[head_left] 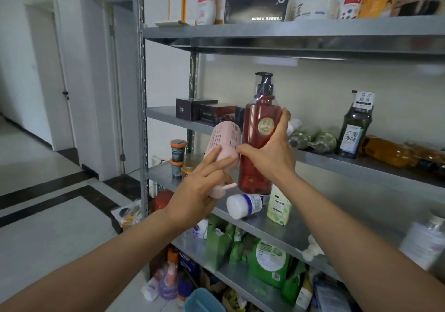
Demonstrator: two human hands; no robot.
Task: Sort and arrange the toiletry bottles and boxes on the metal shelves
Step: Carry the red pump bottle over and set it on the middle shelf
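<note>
One red bottle [261, 123] fills right grip [269, 153], pink bottle [224, 138] left grip [199, 187].

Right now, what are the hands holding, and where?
Right hand grips the red pump bottle round its middle; left hand holds the pink bottle near its pump end.

Closed white door [49, 75] at left; pale tiled floor [36, 234], dark border strips; teal tub [202, 299] below.

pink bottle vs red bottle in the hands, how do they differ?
Pink bottle is opaque; red bottle is translucent. Pink is tilted upside down, pump low; red is upright, pump on top. Red looks taller. Both are pump bottles: left hand holds pink, right hand red.
</note>
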